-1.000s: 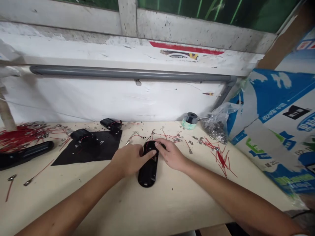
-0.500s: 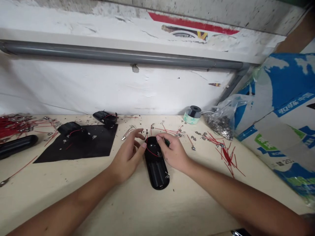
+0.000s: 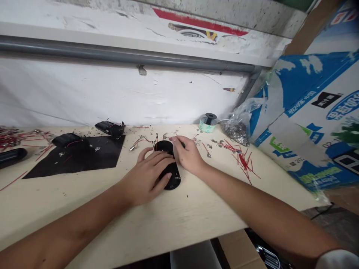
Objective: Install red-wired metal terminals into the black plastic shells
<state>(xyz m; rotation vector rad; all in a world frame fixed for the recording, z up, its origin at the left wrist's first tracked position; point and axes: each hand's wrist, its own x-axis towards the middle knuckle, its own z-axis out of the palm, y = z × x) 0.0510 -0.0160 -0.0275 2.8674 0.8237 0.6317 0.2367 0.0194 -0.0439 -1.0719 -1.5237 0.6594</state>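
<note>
Starting at the far left of the desk (image 3: 168, 220), a tangle of red wires (image 3: 7, 141) is lying just behind a black oblong case (image 3: 11, 157). Next along, a wired black case (image 3: 67, 140) is sitting on a black sheet (image 3: 73, 162), and a second wired case (image 3: 110, 128) is resting just behind the sheet's far corner. Loose red leads with metal terminals (image 3: 140, 142) are lying nearer the middle. The black battery case (image 3: 174, 181) is lying flat at the desk's centre, under both hands: the left hand (image 3: 146, 179) is pressing down on it, its grip spread wide, while the right hand (image 3: 187, 155) is curling at the far end, where fingers hide whatever they may be pinching, so its grip cannot be told. A red wire is showing at that end — this case looks partly wired. Further right, a small spool (image 3: 208, 122), a plastic bag of metal terminals (image 3: 237, 132) and cut red wires (image 3: 242, 162) are lying unused — much seems left to fit — beside a printed cardboard carton (image 3: 308, 112).
</note>
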